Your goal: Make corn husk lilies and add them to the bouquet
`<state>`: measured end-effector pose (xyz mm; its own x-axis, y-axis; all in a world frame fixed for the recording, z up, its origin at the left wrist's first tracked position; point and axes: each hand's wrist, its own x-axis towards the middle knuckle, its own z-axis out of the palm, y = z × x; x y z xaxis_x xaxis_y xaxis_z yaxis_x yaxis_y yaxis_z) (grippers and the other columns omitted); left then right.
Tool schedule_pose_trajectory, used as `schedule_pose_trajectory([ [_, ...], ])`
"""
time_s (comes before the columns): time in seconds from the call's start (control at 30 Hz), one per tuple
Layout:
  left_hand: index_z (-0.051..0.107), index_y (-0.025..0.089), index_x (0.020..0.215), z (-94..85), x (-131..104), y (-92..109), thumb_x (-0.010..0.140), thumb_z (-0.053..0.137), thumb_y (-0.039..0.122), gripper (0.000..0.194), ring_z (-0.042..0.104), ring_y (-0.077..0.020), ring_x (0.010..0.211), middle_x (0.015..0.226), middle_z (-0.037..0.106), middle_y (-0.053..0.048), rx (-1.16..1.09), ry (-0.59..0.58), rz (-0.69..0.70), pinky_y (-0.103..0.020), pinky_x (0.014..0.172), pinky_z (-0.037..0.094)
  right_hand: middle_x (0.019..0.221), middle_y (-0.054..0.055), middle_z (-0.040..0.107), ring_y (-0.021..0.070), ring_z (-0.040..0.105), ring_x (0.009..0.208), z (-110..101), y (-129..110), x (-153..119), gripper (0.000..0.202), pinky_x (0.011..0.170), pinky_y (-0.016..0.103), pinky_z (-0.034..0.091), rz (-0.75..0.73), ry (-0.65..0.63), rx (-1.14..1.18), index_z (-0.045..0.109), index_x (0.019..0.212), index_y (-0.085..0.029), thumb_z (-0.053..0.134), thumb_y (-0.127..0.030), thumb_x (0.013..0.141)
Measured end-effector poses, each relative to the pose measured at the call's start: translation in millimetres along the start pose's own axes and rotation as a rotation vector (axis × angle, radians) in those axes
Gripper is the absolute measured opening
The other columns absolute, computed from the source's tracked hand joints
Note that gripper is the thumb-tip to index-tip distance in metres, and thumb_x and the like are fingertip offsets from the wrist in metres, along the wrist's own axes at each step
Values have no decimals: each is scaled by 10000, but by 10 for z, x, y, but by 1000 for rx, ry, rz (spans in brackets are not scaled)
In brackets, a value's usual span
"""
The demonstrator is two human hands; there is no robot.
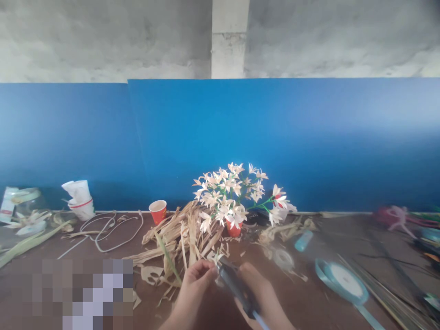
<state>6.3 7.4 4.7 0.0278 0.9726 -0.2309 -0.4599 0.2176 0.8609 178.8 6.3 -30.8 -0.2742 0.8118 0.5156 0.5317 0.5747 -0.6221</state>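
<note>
My left hand (195, 286) is closed in a pinch on a small white husk flower (216, 258) near the front middle of the table. My right hand (263, 295) is wrapped round a dark glue gun (237, 286), with a pale glue stick (260, 320) coming out of its rear end. The gun's tip meets the small flower or lies just beside it; I cannot tell which. Straight behind my hands, a bunch of white husk flowers (225, 197) on green stems stands in a red cup (234, 228).
Dry corn husks (185, 231) lie left of the bunch, by a red paper cup (158, 213). A white cable (103, 247) and stacked white cups (81, 201) are farther left. To the right are clear tape (283, 260), a blue ribbon roll (347, 280) and thin sticks (392, 298). A blue panel (257, 123) rises behind.
</note>
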Motion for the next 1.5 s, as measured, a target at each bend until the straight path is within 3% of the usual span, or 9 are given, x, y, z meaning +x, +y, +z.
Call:
schedule_pose_trajectory([
  [0.43,555,159,605,8,-22,16,498,785,376,334,373,-35,324,390,485,73,29,25,-13,-143,337,227,748,-4,533,127,526,669,-143,-132,70,91,595,196,426,-39,-99,-44,523,765,-218,543,-158,700],
  [0.6,564,156,613,-6,-14,-3,518,781,360,312,376,-30,329,405,490,74,19,20,2,-141,345,240,740,-1,542,127,525,651,-112,-106,60,74,576,196,425,-14,-53,-34,513,755,-216,546,-176,703],
  [1.5,581,148,590,19,-30,23,498,786,352,304,387,-38,333,406,490,68,36,55,30,-147,346,239,758,2,537,133,524,669,-133,-147,60,146,576,201,413,-9,-97,-41,523,805,-221,545,-158,675],
])
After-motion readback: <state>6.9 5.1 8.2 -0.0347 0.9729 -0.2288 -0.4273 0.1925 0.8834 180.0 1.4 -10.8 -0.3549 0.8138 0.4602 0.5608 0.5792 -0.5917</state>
